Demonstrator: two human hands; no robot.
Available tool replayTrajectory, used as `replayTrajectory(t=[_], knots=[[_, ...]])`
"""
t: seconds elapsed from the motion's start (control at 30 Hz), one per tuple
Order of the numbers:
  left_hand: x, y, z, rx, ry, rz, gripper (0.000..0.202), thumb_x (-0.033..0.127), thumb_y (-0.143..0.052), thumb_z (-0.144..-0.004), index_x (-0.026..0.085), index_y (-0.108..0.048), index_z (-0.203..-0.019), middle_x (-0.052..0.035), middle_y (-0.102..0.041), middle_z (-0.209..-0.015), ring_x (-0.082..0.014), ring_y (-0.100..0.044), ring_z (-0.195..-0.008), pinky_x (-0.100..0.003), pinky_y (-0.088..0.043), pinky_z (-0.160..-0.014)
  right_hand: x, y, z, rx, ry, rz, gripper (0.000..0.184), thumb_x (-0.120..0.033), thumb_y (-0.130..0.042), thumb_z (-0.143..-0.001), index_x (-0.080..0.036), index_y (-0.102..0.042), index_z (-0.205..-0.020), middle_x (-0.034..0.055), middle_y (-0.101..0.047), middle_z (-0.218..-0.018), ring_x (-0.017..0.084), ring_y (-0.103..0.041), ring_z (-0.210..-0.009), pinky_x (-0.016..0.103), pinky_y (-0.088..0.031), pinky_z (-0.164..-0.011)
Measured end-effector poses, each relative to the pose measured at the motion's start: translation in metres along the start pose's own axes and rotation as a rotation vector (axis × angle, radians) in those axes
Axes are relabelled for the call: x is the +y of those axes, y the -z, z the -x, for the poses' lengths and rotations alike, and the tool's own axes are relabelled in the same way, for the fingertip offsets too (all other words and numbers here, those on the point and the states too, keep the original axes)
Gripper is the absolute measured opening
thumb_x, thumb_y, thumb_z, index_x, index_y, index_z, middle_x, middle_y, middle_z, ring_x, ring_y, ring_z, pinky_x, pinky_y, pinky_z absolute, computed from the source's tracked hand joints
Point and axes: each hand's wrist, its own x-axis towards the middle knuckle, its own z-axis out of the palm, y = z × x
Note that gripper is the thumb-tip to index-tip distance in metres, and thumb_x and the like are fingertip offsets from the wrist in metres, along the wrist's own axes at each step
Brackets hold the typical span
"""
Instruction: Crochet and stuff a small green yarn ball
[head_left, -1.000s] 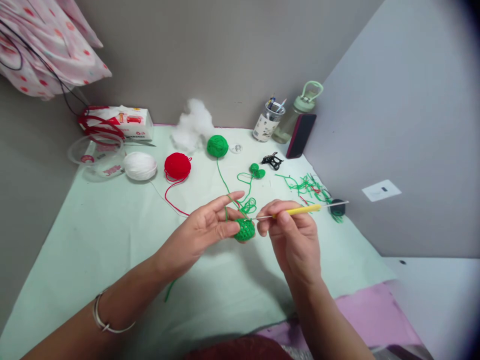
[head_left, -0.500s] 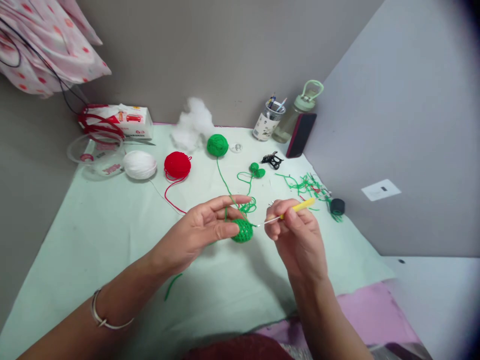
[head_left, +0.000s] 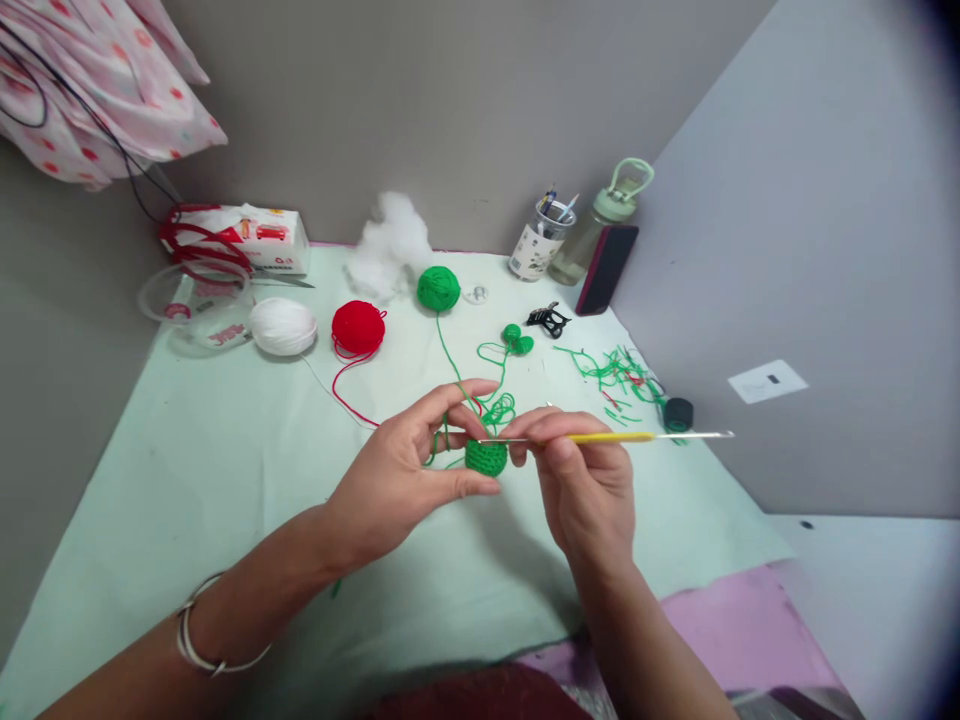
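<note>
Frame centre: L hand (head_left: 409, 470) pinches green crochet piece (head_left: 486, 457) btwn thumb & fingers, held above mint cloth (head_left: 187, 470). R hand (head_left: 585, 480) grips yellow-handled crochet hook (head_left: 611, 437), lying level, tip at the piece. Open cloth lower left & below hands; walls close at top & right. Vs 0.5 s ago: hook was tilted up, tip clear of piece. Count: 3 yarn balls, green (head_left: 438, 288), red (head_left: 358, 328), white (head_left: 283, 326); 1 water bottle (head_left: 600, 220).

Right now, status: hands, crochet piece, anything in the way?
Left hand pinches the green piece. Right hand holds the hook, tip at the piece. Green yarn runs to its ball. Nothing between the hands.
</note>
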Motion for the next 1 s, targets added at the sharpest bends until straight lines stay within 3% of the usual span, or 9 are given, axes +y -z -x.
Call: replayTrajectory(t=[0.13, 0.33, 0.6, 0.8, 1.0], knots=[[0.0, 0.0, 0.001, 0.055, -0.06, -0.15, 0.059, 0.021, -0.089, -0.076, 0.028, -0.068, -0.131, 0.0003, -0.067, -0.097, -0.0218, -0.064, -0.104, -0.043, -0.044, -0.109, 0.0, -0.003, -0.003, 0.038, -0.025, -0.044, 0.016, -0.035, -0.064, -0.1, -0.023, -0.071, -0.092, 0.0044, -0.079, -0.086, 0.015, -0.068, -0.067, 0.029, -0.057, -0.059], [-0.003, 0.003, 0.003, 0.06, -0.153, -0.322, 0.061, 0.023, -0.086, -0.08, 0.028, -0.065, -0.137, 0.001, -0.069, -0.095, -0.0196, -0.064, -0.097, -0.039, -0.047, -0.104, 0.0, 0.004, 0.0, -0.042, -0.033, -0.034, 0.016, -0.032, -0.059, -0.104, -0.024, -0.071, -0.098, 0.0039, -0.079, -0.091, 0.016, -0.07, -0.076, 0.03, -0.059, -0.067], [0.0, 0.003, 0.002, 0.051, -0.281, -0.469, 0.036, 0.015, -0.081, -0.081, 0.028, -0.076, -0.115, -0.0011, -0.071, -0.094, -0.0249, -0.066, -0.107, -0.043, -0.046, -0.109, -0.008, 0.006, -0.004, -0.128, 0.076, 0.152, 0.017, -0.032, -0.058, -0.104, -0.023, -0.071, -0.097, 0.0053, -0.078, -0.087, 0.019, -0.072, -0.08, 0.035, -0.059, -0.067], [-0.008, 0.008, 0.0, 0.035, -0.362, -0.556, 0.05, 0.011, -0.074, -0.085, 0.03, -0.068, -0.131, -0.0006, -0.07, -0.094, -0.023, -0.066, -0.106, -0.04, -0.05, -0.106, -0.014, 0.012, -0.004, -0.249, 0.228, 0.355, 0.017, -0.018, -0.057, -0.103, -0.023, -0.072, -0.105, 0.0056, -0.079, -0.092, 0.021, -0.076, -0.088, 0.04, -0.062, -0.079], [-0.012, 0.008, 0.001, 0.014, -0.455, -0.663, 0.033, 0.006, -0.067, -0.088, 0.026, -0.071, -0.114, -0.0027, -0.072, -0.103, -0.0231, -0.066, -0.115, -0.037, -0.051, -0.104, -0.016, 0.014, -0.001, -0.296, 0.266, 0.448, 0.023, -0.008, -0.055, -0.1, -0.022, -0.07, -0.11, 0.006, -0.079, -0.099, 0.02, -0.075, -0.092, 0.038, -0.061, -0.083]])
